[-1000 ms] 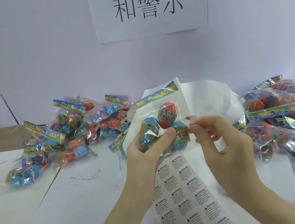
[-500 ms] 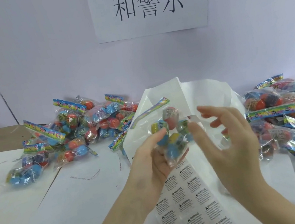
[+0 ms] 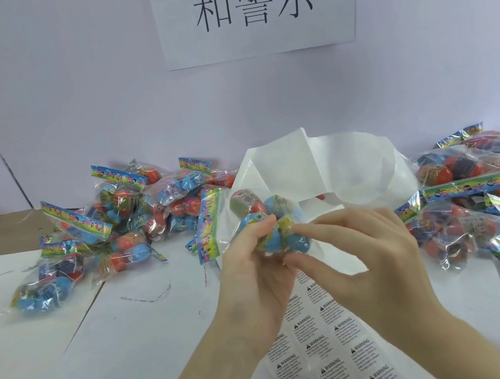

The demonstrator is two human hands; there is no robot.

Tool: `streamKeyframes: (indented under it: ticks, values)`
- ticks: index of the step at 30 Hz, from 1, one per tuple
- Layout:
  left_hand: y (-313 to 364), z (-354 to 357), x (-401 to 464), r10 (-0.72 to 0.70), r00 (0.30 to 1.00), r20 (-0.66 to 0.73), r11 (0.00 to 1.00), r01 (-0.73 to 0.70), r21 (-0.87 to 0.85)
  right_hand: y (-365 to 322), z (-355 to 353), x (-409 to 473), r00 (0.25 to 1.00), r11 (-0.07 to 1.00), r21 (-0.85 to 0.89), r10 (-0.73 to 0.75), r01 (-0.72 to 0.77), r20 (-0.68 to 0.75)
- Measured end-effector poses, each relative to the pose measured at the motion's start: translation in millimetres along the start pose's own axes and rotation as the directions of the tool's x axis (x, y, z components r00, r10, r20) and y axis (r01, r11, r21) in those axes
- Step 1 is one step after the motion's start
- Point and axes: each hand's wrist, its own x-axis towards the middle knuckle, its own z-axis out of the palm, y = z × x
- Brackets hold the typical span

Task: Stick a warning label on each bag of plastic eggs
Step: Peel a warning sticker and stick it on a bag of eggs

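My left hand (image 3: 253,274) grips a clear bag of plastic eggs (image 3: 267,219) above the table's middle. The bag holds blue and orange eggs, and its colourful header strip (image 3: 207,229) hangs down to the left. My right hand (image 3: 362,256) meets the bag from the right, its thumb and forefinger pinching the bag at a blue egg. A sheet of white warning labels (image 3: 329,358) lies flat on the table under both wrists. Whether a label is on the held bag is hidden by my fingers.
A pile of egg bags (image 3: 110,232) lies at the back left, another pile (image 3: 491,198) at the right. A crumpled white plastic sheet (image 3: 321,170) sits behind my hands. A paper sign (image 3: 254,3) hangs on the wall. White paper (image 3: 73,367) covers the table.
The bag has been turned in my left hand, so its header now points down-left. My right hand, spread open half a second ago, has closed back onto the bag.
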Motion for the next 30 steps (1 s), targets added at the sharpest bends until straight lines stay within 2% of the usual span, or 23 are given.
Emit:
streamKeyframes:
  ticks: [3,7,11,15,18,27,30]
  values:
    - [-0.4,-1.7,0.7,0.015,1.000,0.012,0.999,-0.015,-0.033,2.8,-2.4,1.5,0.998,0.997,-0.030,-0.069,0.069,-0.002]
    - [-2.8,-2.9,1.4,0.018,0.999,0.037,1.000,-0.017,-0.016,6.4,-2.6,-0.6,0.975,0.962,-0.174,-0.220,0.211,-0.033]
    - [-2.1,-1.6,-0.3,0.033,0.996,0.078,0.999,-0.035,0.021,4.7,-2.1,-1.1,0.960,0.936,-0.246,-0.274,0.252,-0.061]
    - [-2.8,-1.0,-1.2,-0.028,0.997,0.069,0.998,0.024,0.055,0.0,1.9,-3.1,0.974,0.965,-0.172,-0.215,0.199,-0.077]
    - [-2.5,-0.1,-2.5,-0.022,0.997,0.072,0.998,0.017,0.060,-2.1,4.3,-4.2,0.982,0.978,-0.143,-0.166,0.152,-0.090]
    - [-0.3,-2.2,-2.5,-0.028,0.996,0.080,0.997,0.021,0.080,-1.1,3.6,-5.7,0.943,0.899,-0.294,-0.332,0.325,0.028]
    - [-1.1,-2.2,-1.4,-0.016,0.997,0.073,0.997,0.010,0.080,-1.7,3.3,-5.3,0.955,0.921,-0.260,-0.295,0.291,0.025]
